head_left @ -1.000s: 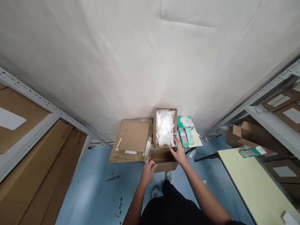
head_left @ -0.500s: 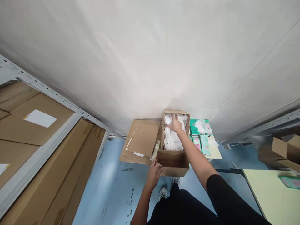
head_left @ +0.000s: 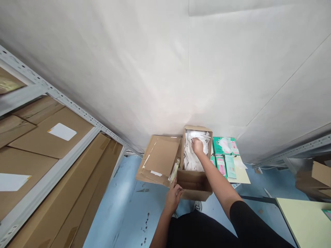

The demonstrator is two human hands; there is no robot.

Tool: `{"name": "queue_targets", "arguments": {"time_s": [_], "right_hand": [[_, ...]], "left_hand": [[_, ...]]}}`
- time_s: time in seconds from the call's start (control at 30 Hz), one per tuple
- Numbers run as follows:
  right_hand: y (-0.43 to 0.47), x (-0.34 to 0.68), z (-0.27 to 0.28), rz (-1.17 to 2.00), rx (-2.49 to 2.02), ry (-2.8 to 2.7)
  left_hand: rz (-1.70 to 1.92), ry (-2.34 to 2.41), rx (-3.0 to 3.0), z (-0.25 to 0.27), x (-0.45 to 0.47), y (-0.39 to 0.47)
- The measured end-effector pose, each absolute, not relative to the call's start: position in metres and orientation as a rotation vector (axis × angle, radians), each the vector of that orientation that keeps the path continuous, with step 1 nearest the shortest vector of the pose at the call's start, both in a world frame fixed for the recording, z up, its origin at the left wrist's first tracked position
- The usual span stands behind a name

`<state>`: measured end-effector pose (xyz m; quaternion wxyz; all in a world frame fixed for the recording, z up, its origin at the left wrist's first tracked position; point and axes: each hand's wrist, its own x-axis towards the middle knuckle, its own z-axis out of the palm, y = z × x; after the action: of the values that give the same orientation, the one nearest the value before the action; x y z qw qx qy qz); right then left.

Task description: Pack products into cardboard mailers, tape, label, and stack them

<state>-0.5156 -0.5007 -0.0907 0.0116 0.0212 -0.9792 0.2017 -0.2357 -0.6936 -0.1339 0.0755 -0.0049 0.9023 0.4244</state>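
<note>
Gripping open carton (head_left: 196, 195): left hand (head_left: 173, 198) | right hand (head_left: 198, 146) among white packaging (head_left: 191, 162), grip unclear | green boxes (head_left: 229, 166): print illegible

Left grip (head_left: 173, 198) on open carton (head_left: 197, 195); right grip (head_left: 198, 146) among white pieces (head_left: 190, 160) in cardboard box (head_left: 198, 128)

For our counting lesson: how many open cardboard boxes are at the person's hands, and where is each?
2: the nearer box, its left edge at the left hand; and the farther box, just behind it, holding white pieces, with the right hand at them.
</note>
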Motion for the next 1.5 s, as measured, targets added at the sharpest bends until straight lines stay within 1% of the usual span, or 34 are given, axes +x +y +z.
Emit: {"name": "queue_targets", "arguments": {"time_s": [0.17,0.37,0.6,0.83,1.0,1.2,1.27,1.37,1.5], "right_hand": [[-0.485,-0.5,-0.089,0.793,0.115,-2.826],[-0.482,-0.451,-0.08,0.923,0.093,-2.598],[-0.512,-0.381,-0.083,0.944,0.047,-2.496],[-0.529,-0.307,-0.068,0.959,0.031,-2.525],[-0.539,-0.263,-0.075,1.057,0.071,-2.838],[-0.543,-0.256,-0.12,0.986,-0.037,-3.184],[-0.531,-0.251,-0.132,0.997,-0.152,-3.274],[-0.496,-0.225,-0.135,1.069,-0.218,-3.218],[-0.429,-0.161,-0.116,1.229,-0.242,-2.908]], "left_hand": [[1.285,2.667,0.076,-0.131,-0.241,-0.706],[1.281,2.635,0.263,-0.123,-0.256,-0.734],[1.326,2.602,0.378,-0.135,-0.256,-0.757],[1.335,2.579,0.431,-0.139,-0.253,-0.779],[1.274,2.632,0.488,-0.133,-0.257,-0.786],[1.194,2.625,0.756,-0.134,-0.252,-0.763],[1.207,2.588,0.827,-0.136,-0.248,-0.745],[1.21,2.553,0.898,-0.139,-0.237,-0.71],[1.174,2.525,0.934,-0.139,-0.216,-0.652]]}}
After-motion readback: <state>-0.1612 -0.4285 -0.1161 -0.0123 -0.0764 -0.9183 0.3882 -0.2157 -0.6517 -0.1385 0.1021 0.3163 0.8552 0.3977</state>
